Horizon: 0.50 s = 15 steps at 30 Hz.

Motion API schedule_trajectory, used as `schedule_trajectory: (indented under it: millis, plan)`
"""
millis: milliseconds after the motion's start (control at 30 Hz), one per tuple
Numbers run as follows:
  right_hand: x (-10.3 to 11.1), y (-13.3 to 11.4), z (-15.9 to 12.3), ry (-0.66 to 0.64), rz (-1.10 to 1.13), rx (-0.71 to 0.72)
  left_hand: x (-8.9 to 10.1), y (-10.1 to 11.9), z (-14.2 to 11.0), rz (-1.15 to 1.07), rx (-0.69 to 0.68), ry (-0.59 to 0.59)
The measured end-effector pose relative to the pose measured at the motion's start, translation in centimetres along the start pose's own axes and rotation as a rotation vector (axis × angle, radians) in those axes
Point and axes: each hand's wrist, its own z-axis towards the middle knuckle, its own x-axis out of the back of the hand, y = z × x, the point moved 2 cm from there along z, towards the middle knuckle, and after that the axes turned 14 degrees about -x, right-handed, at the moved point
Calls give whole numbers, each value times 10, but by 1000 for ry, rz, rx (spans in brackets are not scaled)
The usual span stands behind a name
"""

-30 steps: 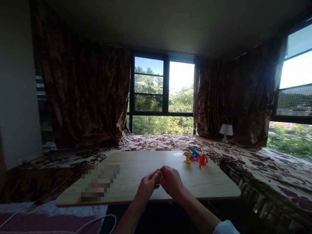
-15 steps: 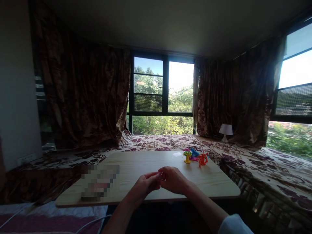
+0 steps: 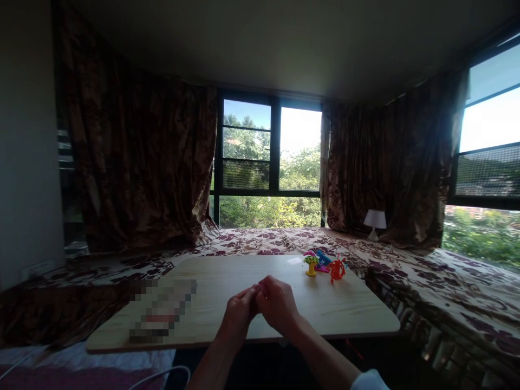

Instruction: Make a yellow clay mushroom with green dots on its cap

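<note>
Over the near part of the light wooden table (image 3: 337, 311), my left hand (image 3: 239, 310) and my right hand (image 3: 278, 304) meet with their fingertips pressed together. Both are closed in a pinch around something very small, which the fingers hide almost wholly. Beyond my right hand, toward the table's far right corner, stands a yellow figure with a green, spotted top (image 3: 311, 264), shaped like a little tree. Beside it are a many-armed orange-red figure (image 3: 337, 270), a blue figure (image 3: 324, 258) and some pink pieces.
A pixelated flat object (image 3: 162, 311) lies at the table's left. Behind the table runs a ledge with a flowered cloth (image 3: 260, 238), where a small white lamp (image 3: 374, 221) stands at the right. A white cable (image 3: 162, 374) curves below the table's left edge.
My hands have shifted slightly left and drawn closer together. A bit of pink showed between the fingertips before; now it is mostly covered. The view has tilted a little.
</note>
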Motion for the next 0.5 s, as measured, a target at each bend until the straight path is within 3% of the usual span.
schedule_trajectory:
  millis: [133,300,500]
  plan:
    - [-4,5,3,2,96,-76,0,-7,5,-95,9,87]
    - [3,10,0,-137,84,50,10,-11,1,-84,57,115]
    - [20,4,1,-195,45,143,6,0,-5,32,34,-91]
